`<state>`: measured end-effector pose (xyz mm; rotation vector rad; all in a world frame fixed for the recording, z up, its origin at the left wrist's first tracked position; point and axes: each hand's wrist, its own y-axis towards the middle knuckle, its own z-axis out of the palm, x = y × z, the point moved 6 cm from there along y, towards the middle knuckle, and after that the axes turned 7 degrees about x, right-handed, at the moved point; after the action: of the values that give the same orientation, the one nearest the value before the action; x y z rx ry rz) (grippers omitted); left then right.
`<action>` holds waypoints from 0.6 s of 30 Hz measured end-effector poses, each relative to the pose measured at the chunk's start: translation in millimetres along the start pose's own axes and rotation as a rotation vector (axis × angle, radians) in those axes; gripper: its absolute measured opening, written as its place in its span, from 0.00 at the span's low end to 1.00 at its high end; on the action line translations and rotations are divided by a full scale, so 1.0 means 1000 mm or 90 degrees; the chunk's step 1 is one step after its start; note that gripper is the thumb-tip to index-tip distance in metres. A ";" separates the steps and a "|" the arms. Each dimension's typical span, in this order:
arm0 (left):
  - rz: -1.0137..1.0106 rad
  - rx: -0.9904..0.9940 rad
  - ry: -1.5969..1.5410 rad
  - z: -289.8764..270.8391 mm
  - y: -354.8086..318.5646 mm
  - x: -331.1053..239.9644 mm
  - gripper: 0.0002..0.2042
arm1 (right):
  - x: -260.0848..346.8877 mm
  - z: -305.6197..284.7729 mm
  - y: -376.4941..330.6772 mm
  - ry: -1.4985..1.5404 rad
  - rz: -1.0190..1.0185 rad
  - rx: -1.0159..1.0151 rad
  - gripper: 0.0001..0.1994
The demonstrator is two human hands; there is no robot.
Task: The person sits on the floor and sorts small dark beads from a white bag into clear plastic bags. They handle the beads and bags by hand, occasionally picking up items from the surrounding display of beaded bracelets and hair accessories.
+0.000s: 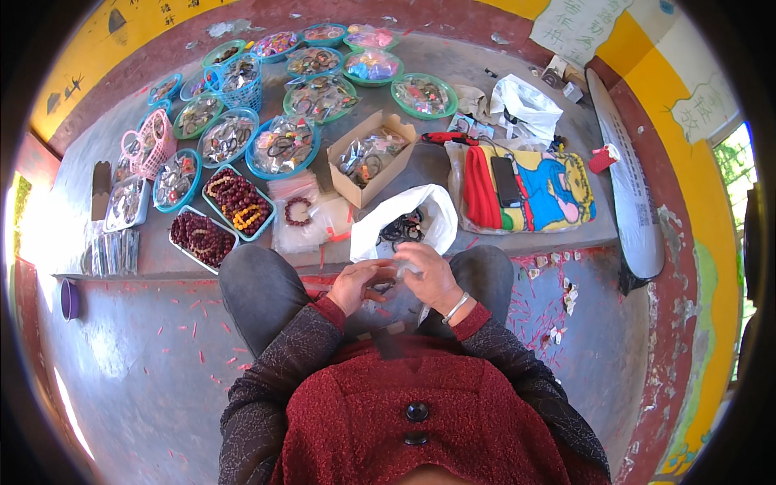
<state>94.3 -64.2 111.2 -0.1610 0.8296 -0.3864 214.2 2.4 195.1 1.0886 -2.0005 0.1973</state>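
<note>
A small dark bracelet (383,285) sits between the person's two hands, above the lap and just near of the ledge's front edge. Most of it is hidden by the fingers; only a short dark curve shows, and whether it is beads or cord cannot be made out. The left hand (358,285) and the right hand (428,275) are drawn close together, fingertips pinching at the piece from either side; the right hand also seems to hold a bit of clear plastic, too pale and small to be sure of. A metal bangle (456,308) rings the right wrist.

Just beyond the hands, a white plastic bag (404,212) lies open on the concrete ledge (420,174), with a tangle of more dark bracelets (402,229) inside; they blur into one mass. To its left lies a clear packet with a red bead bracelet (297,212), then trays of dark red and yellow beads (238,200). A cardboard box (368,158) of packed bracelets stands farther back. Round green and blue baskets (283,145) fill the far left, their contents glinting under plastic and hard to tell apart. To the right, a black phone (506,181) rests on a bright cartoon-printed cloth bag (558,194). The picture's rim is dark and bends the edges.
</note>
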 end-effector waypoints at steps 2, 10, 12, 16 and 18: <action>0.007 0.013 -0.038 0.000 0.000 -0.001 0.19 | -0.014 0.003 -0.002 0.120 0.121 0.029 0.12; 0.026 0.074 -0.129 0.008 0.001 -0.004 0.19 | -0.042 0.032 -0.013 0.300 0.166 0.098 0.12; 0.035 0.069 -0.144 0.008 0.001 -0.003 0.18 | -0.043 0.034 -0.014 0.286 0.138 0.085 0.10; 0.085 0.080 -0.109 0.016 -0.001 -0.011 0.17 | -0.058 0.038 -0.017 0.375 0.195 0.060 0.09; 0.090 0.047 -0.052 0.014 -0.001 -0.011 0.15 | -0.062 0.036 -0.020 0.430 0.227 0.028 0.09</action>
<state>98.0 -60.7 128.1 -0.0487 0.7399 -0.2748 225.3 11.5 122.3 0.5651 -1.5514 0.6994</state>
